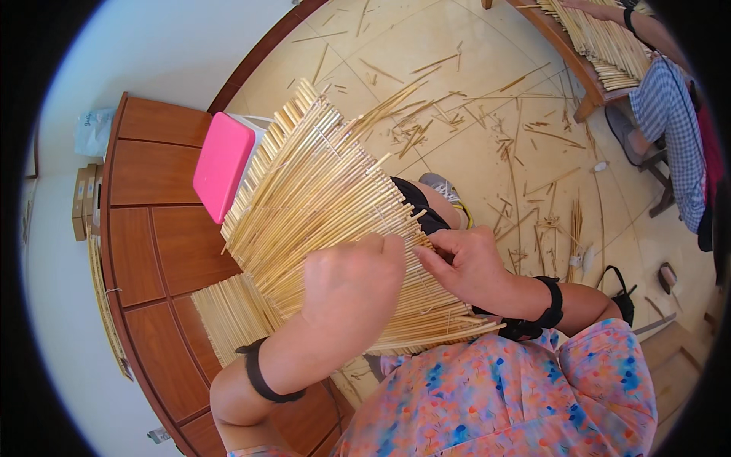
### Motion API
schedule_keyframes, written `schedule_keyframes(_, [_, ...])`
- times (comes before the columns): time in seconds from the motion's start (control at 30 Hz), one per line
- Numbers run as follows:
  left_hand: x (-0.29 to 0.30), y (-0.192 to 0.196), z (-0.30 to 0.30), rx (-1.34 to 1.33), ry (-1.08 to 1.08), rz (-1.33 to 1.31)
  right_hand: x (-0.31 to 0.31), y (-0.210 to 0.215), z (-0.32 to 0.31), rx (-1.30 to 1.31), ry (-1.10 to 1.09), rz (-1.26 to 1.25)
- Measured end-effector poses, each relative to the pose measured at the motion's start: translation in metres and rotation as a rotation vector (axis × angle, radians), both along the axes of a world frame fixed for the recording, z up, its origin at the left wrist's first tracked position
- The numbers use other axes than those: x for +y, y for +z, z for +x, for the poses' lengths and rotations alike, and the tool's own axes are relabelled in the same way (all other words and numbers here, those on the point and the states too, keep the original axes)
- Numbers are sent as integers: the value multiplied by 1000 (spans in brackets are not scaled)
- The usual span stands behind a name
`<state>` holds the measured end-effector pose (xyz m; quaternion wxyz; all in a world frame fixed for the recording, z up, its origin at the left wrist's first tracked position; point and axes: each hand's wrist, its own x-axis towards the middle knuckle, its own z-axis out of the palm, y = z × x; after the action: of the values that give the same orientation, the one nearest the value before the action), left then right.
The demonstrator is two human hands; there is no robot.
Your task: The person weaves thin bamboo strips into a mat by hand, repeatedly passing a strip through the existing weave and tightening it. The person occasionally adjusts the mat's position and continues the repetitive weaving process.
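A mat of straw-coloured reed stalks [304, 198], tied side by side with thin cord, slants across my lap. Its near end reaches my floral shirt, and its lower left part folds over onto the wooden cabinet. My left hand [354, 274] is closed above the middle of the mat, its fingertips turned away from view. At the mat's right edge, my right hand [468, 266] is closed, with thumb and forefinger bent toward each other by the stalk ends. Whatever either hand pinches is hidden or too fine to make out.
A brown wooden cabinet [164, 244] runs along the left, a pink-topped stool [223, 167] beside it. Broken reed pieces [415, 126] litter the tiled floor. At upper right, another person's hand [590, 7] rests on a reed mat [609, 46] on a wooden bench.
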<state>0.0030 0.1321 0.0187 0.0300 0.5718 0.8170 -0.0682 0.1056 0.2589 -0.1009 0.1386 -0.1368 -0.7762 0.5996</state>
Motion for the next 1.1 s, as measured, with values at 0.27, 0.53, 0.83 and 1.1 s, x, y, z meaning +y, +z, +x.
schedule_keyframes(0.27, [4,-10,4,-44,89,24,-1,-2,1,-6,-16,41])
schedule_keyframes(0.53, [7,-14,4,-81,82,46,0,-1,4,-4,-21,66])
schedule_keyframes(0.83, [6,-17,10,-118,68,54,-4,5,7,61,0,70])
schedule_keyframes(1.1, [0,-7,14,-153,129,52,1,9,5,69,25,54])
